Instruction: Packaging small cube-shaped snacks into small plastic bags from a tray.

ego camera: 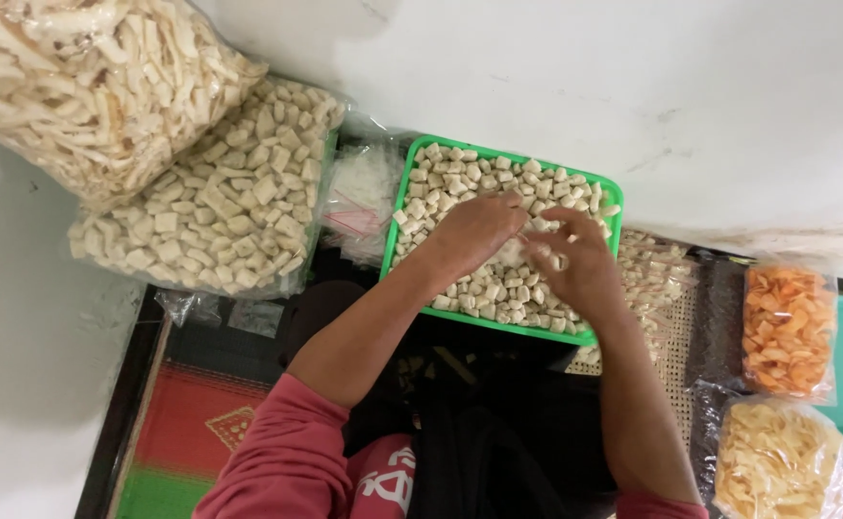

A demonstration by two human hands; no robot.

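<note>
Both hands over green tray (404, 207) of cracker cubes (498, 284); left hand (474, 231) and right hand (570, 255) pinch a small clear bag (516, 252).

Pale square crackers (484, 288) lie heaped in a green tray (398, 207).

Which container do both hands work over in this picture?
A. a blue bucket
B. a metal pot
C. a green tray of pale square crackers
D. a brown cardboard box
C: the left hand and the right hand are both over the green tray filled with pale square crackers.
</note>
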